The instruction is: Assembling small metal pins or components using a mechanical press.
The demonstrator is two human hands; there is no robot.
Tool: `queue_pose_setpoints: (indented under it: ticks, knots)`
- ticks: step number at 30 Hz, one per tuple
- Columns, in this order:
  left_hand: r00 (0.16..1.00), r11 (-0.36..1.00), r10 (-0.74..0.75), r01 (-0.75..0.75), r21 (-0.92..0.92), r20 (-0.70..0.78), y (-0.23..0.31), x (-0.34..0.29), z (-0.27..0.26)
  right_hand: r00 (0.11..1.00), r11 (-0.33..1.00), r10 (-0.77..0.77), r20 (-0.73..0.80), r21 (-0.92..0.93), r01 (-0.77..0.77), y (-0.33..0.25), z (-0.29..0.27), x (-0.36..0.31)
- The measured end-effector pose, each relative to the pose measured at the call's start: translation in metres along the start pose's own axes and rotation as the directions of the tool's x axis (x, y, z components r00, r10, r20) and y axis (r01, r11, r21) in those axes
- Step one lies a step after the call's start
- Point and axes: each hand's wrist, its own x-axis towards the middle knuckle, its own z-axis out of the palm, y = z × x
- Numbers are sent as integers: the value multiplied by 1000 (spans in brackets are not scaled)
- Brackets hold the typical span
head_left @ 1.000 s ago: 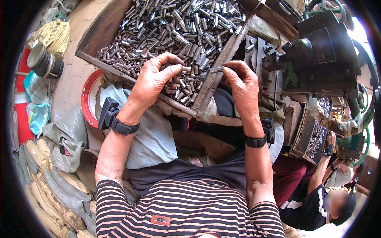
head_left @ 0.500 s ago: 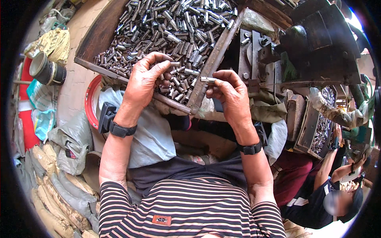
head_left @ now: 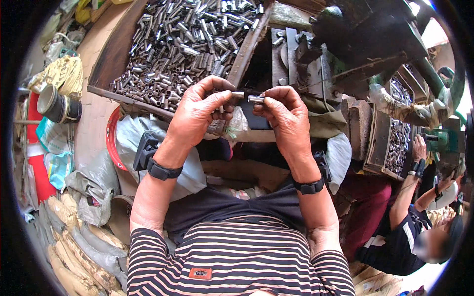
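A wooden tray (head_left: 131, 102) fills much of the upper left, heaped with short metal tubes (head_left: 173, 56), its near right corner hidden behind the left hand (head_left: 195, 113). To its right a bulky dark machine (head_left: 368, 37) crowds the space. At the far right a co-worker (head_left: 400, 241) sits near a second wooden tray (head_left: 377, 135) of similar pieces, partly covered by a bent pipe (head_left: 419, 108) wrapped in plastic. Stacked brown and grey bundles (head_left: 69, 251) take up the lower left, with a grey plastic bag (head_left: 94, 182) above them and a red curved rim (head_left: 111, 138) showing beside pale cloth (head_left: 187, 172). Both hands are pinched narrow, the right hand (head_left: 289, 118) level with the left and just beside it. The striped shirt (head_left: 247, 256) has a small reddish patch (head_left: 200, 273) on the chest with dark marks; the bag carries a little dark-and-red print (head_left: 94, 201), too small to make out. Smallest are the held pieces: a metal tube (head_left: 238, 94) in the left fingertips and a shinier tube (head_left: 255, 99) in the right, nearly end to end, a slight gap between.
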Motion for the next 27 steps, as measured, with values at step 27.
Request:
queue_pose_setpoints:
  ticks: [27]
  knots:
    - [990,991,-136,136,-10,26,-28,28,59,944,894,-330,-13,-326,308,-7,-49,-25]
